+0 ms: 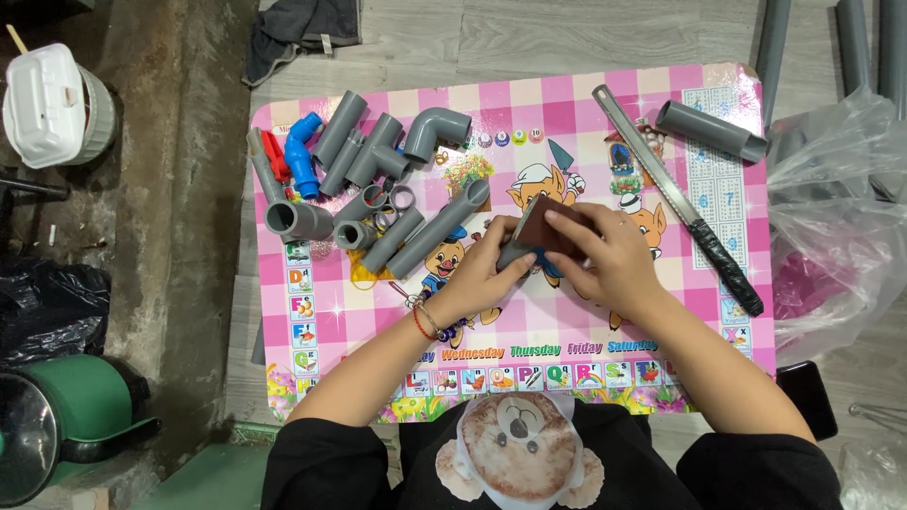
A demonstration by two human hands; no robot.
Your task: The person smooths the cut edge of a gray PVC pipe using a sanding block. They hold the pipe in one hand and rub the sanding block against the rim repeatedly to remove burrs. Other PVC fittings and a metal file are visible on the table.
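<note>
My left hand (485, 267) grips a short grey pipe piece (515, 253) over the middle of the pink checked table (586, 94). My right hand (609, 253) presses a brown sheet of sandpaper (551, 225) around that pipe piece. Both hands meet above the cartoon picture on the tabletop. Most of the pipe piece is hidden under the sandpaper and my fingers.
A pile of grey pipe fittings (378, 170) with a blue elbow (302, 156) and a red part lies at the table's left. A long saw with a black handle (675, 198) and a grey pipe (710, 130) lie at the right. A clear plastic bag (836, 208) sits beyond the right edge.
</note>
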